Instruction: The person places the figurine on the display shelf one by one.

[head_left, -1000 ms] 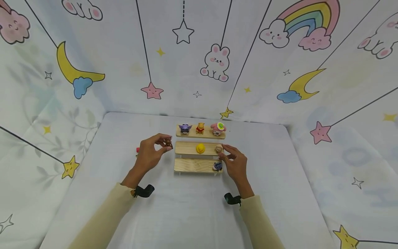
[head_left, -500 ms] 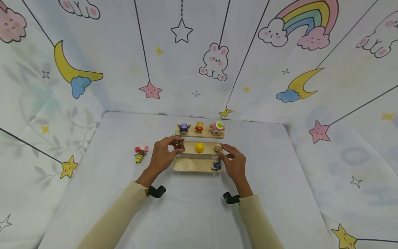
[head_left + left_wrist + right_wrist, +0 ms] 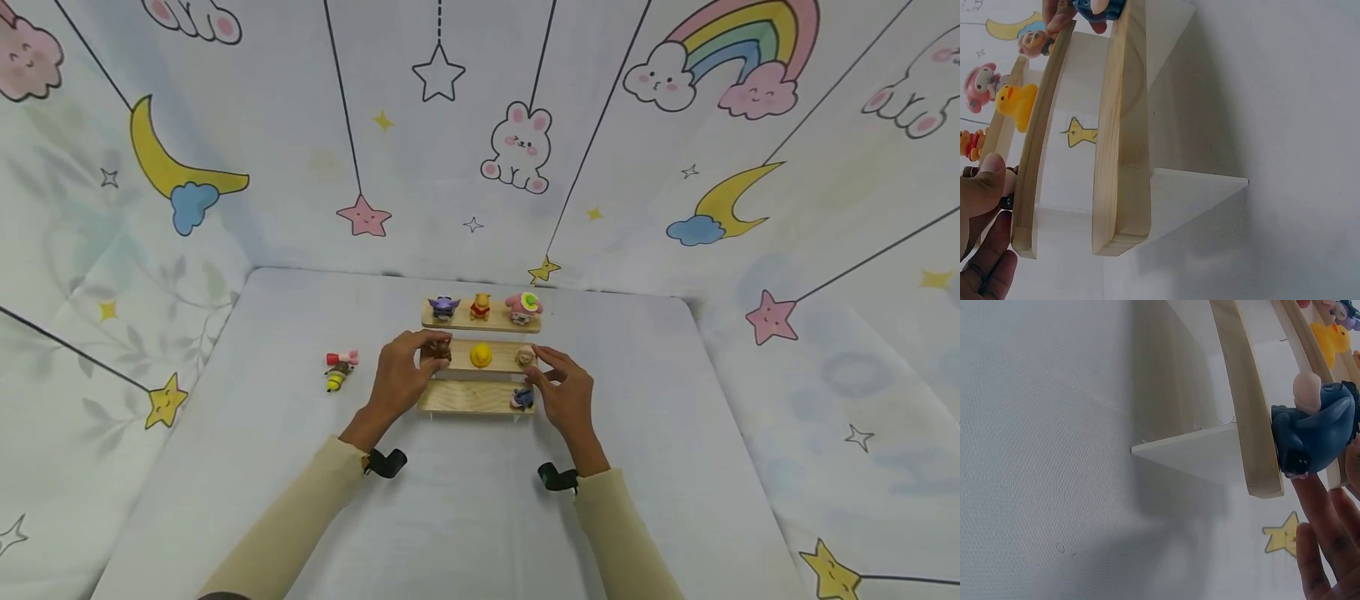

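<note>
My left hand (image 3: 401, 375) pinches a small brown figurine (image 3: 442, 351) at the left end of the middle wooden shelf (image 3: 459, 358). In the left wrist view, the thumb and fingers mostly hide that figurine. At the same shelf's right end, my right hand (image 3: 567, 392) has its thumb and index finger around a tan bear figurine (image 3: 1034, 44). A yellow duck (image 3: 481, 355) sits between the two. Below the right fingers, a blue donkey figurine (image 3: 1319, 428) stands on the lowest shelf (image 3: 465, 398).
The top shelf (image 3: 465, 324) holds a purple figurine (image 3: 444, 308), a yellow bear in red (image 3: 480, 307) and a pink-hooded figurine (image 3: 523, 307). On the table's left lie a red-and-pink figurine (image 3: 342, 358) and a yellow-striped one (image 3: 337, 377). White brackets (image 3: 1191, 194) support the shelves.
My left hand has moved right, bringing the brown figurine from beside the rack to the middle shelf's left end. The two figurines on the table came into view. My right hand has stayed put.
</note>
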Available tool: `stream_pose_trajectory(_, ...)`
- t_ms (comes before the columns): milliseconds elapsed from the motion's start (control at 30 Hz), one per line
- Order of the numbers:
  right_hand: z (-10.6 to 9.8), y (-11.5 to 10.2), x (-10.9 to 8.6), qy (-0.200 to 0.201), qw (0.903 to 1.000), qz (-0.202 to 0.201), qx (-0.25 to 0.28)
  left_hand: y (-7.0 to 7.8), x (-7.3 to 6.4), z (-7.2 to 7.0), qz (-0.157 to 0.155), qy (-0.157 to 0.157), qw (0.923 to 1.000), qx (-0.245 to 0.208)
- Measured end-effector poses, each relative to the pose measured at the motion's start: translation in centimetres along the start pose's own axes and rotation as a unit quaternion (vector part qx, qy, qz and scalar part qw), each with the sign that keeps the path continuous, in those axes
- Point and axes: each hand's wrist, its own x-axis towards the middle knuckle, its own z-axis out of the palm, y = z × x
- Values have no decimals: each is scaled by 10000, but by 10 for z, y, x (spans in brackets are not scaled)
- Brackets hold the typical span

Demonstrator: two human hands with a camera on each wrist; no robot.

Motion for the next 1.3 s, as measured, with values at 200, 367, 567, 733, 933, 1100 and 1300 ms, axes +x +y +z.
stream_pose_trajectory(200,0,0,1,-10,10000,55,-69,1,-4,-4,-74,46,10000,13)
stream_pose_trajectory(367,-1,0,0,-11,9999,10,-108,-6,-12,-15,-252,179,9995,80)
stream_pose_trajectory(567,-1,0,0,-11,9999,-22,-103,-21,-22,-33,-357,506,9975,348)
stream_pose_trajectory(733,-1,1,0,-10,10000,-51,-25,-37,-35,-49,-506,763,9941,573)
stream_pose_trajectory(933,-1,1,0,10,10000,-72,-67,-56,-56,-68,-727,942,9903,715)
stream_pose_trajectory(1100,-1,1,0,16,10000,-44,-72,-77,-71,-80,-872,893,9844,1244)
stream_pose_trajectory(1300,-1,1,0,-15,10000,53,-43,-94,-83,-89,-1041,661,9786,1645)
